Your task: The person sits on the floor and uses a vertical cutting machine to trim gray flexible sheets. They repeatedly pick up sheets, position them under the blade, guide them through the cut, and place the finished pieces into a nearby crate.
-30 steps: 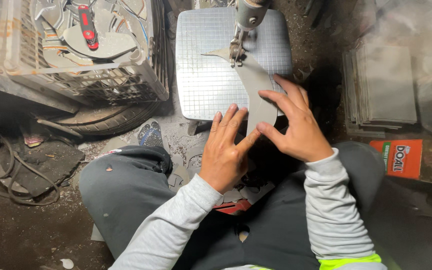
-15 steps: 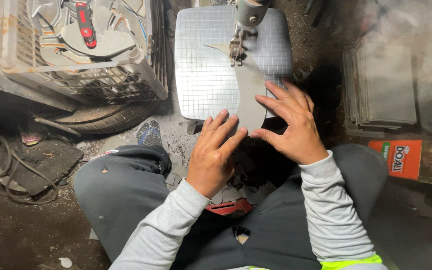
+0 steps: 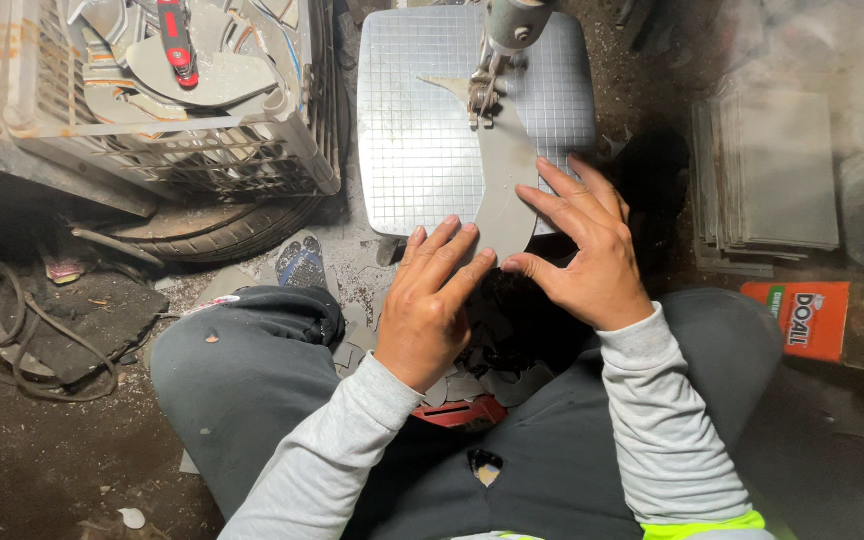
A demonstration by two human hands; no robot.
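A curved grey sheet-metal piece [image 3: 505,180] lies on the gridded metal table [image 3: 414,130] of a small saw, its far end at the blade under the saw head [image 3: 508,30]. My left hand [image 3: 432,300] rests at the table's near edge with fingertips on the piece's near end. My right hand [image 3: 582,245] presses its right side, fingers spread and thumb at the near tip. Both hands steer the piece flat on the table.
A plastic crate [image 3: 162,110] with cut metal shapes and a red-handled tool [image 3: 177,40] stands at the left on a tyre [image 3: 222,225]. Stacked grey sheets [image 3: 772,175] and an orange can [image 3: 822,320] are at the right. Scraps lie between my knees.
The metal piece has slid and turned on the table, its near end now closer to the front edge. Both hands shifted with it, a little left and nearer.
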